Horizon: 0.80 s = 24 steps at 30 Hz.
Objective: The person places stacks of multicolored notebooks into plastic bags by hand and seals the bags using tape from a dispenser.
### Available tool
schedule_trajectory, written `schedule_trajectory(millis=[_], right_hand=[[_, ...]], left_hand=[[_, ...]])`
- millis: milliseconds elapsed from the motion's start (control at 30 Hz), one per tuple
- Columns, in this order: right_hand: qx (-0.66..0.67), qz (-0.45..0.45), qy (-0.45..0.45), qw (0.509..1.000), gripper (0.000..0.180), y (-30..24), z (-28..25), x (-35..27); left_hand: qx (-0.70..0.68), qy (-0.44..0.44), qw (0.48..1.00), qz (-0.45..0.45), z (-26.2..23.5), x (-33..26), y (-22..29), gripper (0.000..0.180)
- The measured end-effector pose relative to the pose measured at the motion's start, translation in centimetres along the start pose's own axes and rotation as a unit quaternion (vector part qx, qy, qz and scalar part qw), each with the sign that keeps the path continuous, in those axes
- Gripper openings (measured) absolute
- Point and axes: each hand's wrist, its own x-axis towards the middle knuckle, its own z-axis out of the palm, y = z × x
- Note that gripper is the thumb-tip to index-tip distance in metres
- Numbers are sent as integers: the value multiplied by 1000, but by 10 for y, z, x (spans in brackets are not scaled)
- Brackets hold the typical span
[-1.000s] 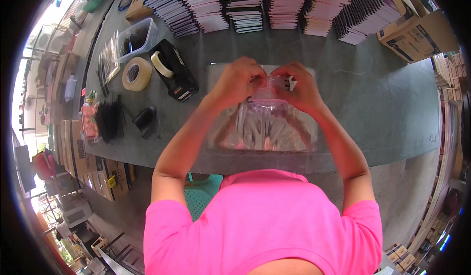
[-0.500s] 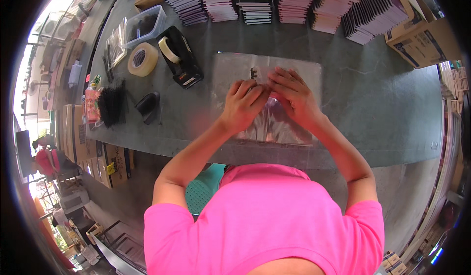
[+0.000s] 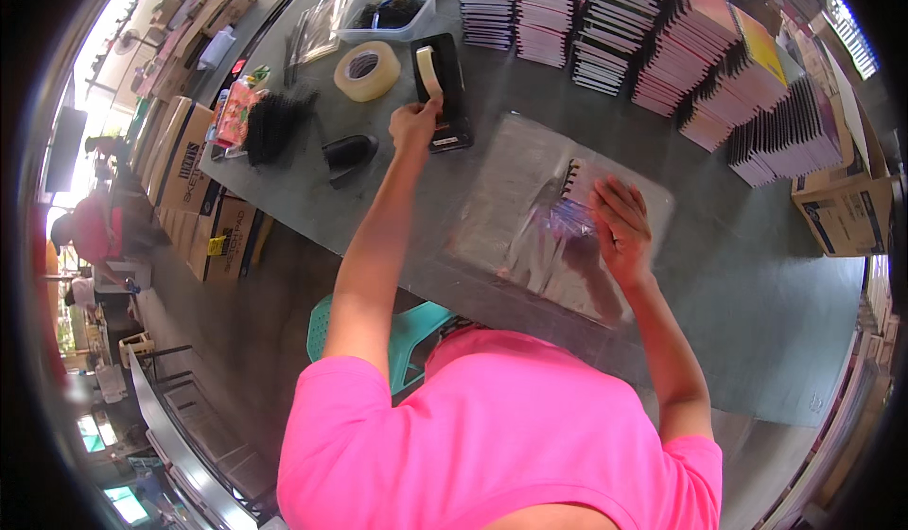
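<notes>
One clear tub — dark bits inside; left hand at tape dispenser.

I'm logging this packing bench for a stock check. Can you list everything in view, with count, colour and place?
Table: one, grey, centre.
Notebook stacks: many, multicoloured, far edge.
Clear-wrapped bundle: one, see-through, under right hand.
Tape dispenser: one, black, at left hand.
Tape roll: one, tan, beside dispenser.
Plastic tub: one, clear, far left.
Cardboard box: one, brown, right edge.
Stool: one, teal, under table.
Left hand: on the dispenser.
Right hand: pressing the bundle.
</notes>
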Motion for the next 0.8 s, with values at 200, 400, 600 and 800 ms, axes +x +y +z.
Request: schedule_trajectory(millis=[200,400,600,800], right_hand=[[-12,4,-3,1000,21,5,-7,-1],[-3,0,-3,1000,32,2,-7,-1],[2,20,6,1000,40,2,-4,-1],[20,15,-17,1000,51,4,-8,-5]], left_hand=[[-214,-47,975,-33,4,-62,9,37],[399,2,901,172,-31,-59,0,15],[-219,-315,921,-62,30,-193,42,22],[-156,-249,956,16,82,-230,61,32]])
